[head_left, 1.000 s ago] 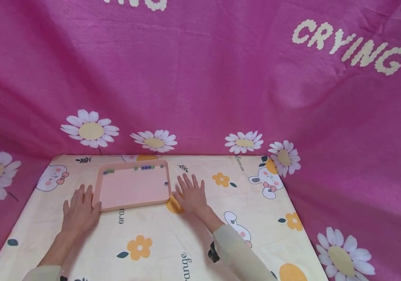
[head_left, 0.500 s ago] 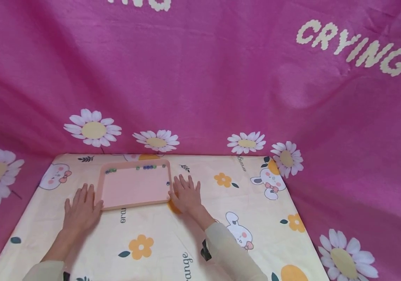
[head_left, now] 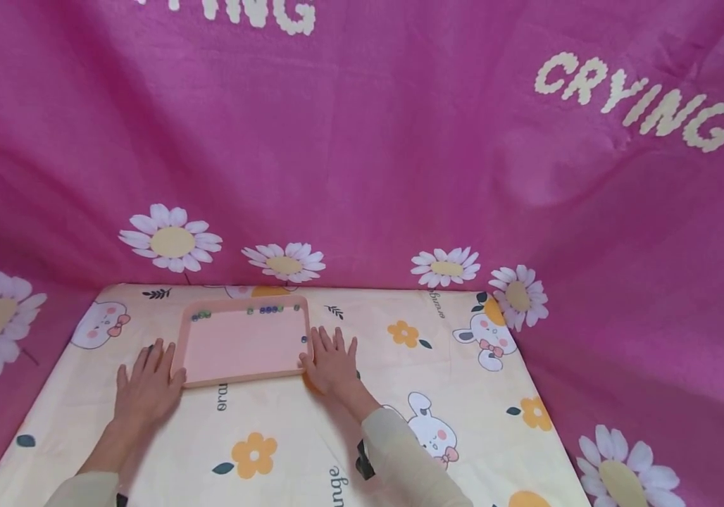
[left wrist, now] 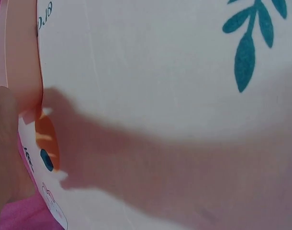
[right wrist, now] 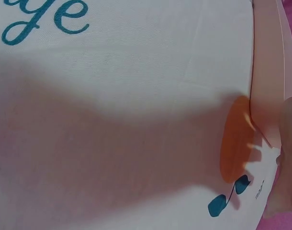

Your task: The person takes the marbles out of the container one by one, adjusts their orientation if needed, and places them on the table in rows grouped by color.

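A shallow pink tray lies on the patterned cloth in the head view. Small glassy marbles, green and blue, line its far inner edge, and one lone marble sits by the right wall. My left hand is at the tray's left side, fingers straight, thumb at the near left corner. At the right side, my right hand has its fingers extended along the wall and its thumb at the near right corner. Both wrist views show the tray's outer front wall with a thumb at it.
A cream cloth printed with flowers, oranges and rabbits covers the table. Behind and to both sides hangs a magenta curtain with daisies and lettering, close to the table's far edge.
My right hand has moved left from beside the tray to its right side. The left hand stays at the left side. The marbles keep their places in the tray.
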Demonstrator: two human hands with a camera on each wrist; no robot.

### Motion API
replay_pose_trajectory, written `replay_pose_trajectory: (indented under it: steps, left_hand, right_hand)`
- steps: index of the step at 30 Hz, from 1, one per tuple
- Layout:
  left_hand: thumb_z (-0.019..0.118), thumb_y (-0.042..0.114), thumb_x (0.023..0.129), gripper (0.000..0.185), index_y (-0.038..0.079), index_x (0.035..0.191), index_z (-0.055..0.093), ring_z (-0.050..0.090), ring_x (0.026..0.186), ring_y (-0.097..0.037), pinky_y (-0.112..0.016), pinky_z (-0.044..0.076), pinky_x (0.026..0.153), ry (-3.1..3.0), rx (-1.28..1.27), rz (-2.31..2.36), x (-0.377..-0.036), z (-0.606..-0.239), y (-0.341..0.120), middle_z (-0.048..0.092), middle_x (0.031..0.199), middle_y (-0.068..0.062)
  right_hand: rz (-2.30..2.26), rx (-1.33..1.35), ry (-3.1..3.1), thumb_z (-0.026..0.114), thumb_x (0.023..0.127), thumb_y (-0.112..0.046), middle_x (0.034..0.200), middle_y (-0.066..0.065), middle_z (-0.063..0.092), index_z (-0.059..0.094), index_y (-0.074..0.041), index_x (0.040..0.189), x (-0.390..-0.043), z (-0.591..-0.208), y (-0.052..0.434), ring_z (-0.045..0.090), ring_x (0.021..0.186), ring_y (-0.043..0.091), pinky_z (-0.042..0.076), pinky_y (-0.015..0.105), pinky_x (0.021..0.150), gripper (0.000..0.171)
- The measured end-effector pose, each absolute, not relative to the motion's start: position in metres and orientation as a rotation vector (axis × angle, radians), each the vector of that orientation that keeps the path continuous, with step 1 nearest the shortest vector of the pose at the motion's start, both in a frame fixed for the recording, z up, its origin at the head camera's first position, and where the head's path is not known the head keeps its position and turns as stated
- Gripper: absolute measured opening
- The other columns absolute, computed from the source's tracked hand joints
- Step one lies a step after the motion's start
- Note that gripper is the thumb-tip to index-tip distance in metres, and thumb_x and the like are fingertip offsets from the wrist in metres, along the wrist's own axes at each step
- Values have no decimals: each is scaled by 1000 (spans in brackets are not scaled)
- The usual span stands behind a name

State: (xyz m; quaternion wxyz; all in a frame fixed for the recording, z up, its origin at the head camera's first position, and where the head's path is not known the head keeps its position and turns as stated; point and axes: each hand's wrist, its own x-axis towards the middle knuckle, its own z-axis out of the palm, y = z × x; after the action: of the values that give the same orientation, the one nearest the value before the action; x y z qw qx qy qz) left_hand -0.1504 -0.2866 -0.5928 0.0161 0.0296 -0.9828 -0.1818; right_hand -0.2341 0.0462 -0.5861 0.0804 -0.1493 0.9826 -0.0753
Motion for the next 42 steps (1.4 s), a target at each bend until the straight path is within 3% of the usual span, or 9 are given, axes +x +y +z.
replay_pose_trajectory:
  steps: [11, 24, 42]
  left_hand:
    - [36, 33, 105, 64, -7, 154, 22, 3, 145, -52, -74, -5, 109, -3054, 145, -588, -153, -592, -284, 10, 159, -32]
    - [36, 33, 105, 63, -6, 153, 23, 0, 144, -54, -75, -6, 107, -3057, 255, -700, -157, -595, -280, 7, 158, -35]
    - [28, 28, 105, 59, -4, 154, 24, 1, 144, -54, -72, -6, 110, -3079, 235, -689, -159, -601, -284, 8, 159, -33]
  right_hand:
    - [-158, -423, 2945, 25, 104, -56, 165, 2, 21, 19, -19, 161, -236, -590, 43, 10, 151, 35, 5, 66, 115, 68]
    - [-157, -414, 2906, 25, 106, -46, 165, 4, 21, 23, -17, 161, -239, -587, 43, 10, 151, 35, 4, 64, 116, 62]
    - [25, -456, 2888, 19, 105, -46, 167, 2, 10, 10, -15, 162, -242, -592, 40, 2, 151, 34, 0, 64, 116, 65]
